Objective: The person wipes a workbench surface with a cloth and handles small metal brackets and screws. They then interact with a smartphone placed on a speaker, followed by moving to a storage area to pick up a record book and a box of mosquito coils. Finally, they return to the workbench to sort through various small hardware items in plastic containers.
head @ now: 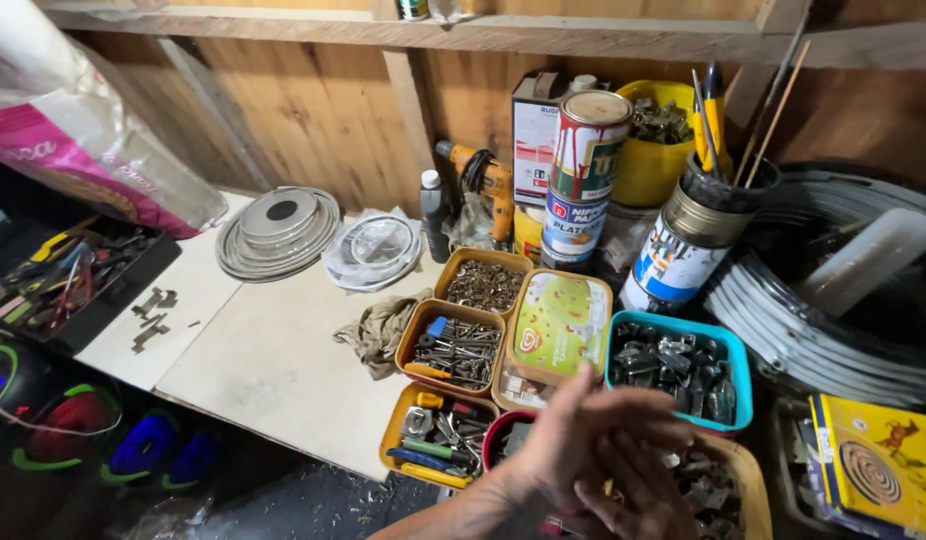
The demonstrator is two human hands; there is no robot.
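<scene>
Wooden walls back a cluttered workbench (273, 370). Both hands, left hand (573, 440) over right hand (633, 495), are pressed together with fingers loosely curled, gripping nothing visible, above a yellow tub (748, 480) of grey metal fittings, beside the blue tub (678, 372).

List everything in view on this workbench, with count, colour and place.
hardware tubs: several, yellow, bench centre, holding screws and tools
lidded tub: one, green lid, beside the yellow tubs
blue tub: one, right, filled with metal fittings
paint tins: two stacked, back centre
tin of tools: one, back right
drill: one, orange, against the wall
metal discs: one stack, silver, back left
rag: one, tan, bench middle
yellow box: one, lower right
hands: two, together over the near tubs; which is which is unclear
</scene>
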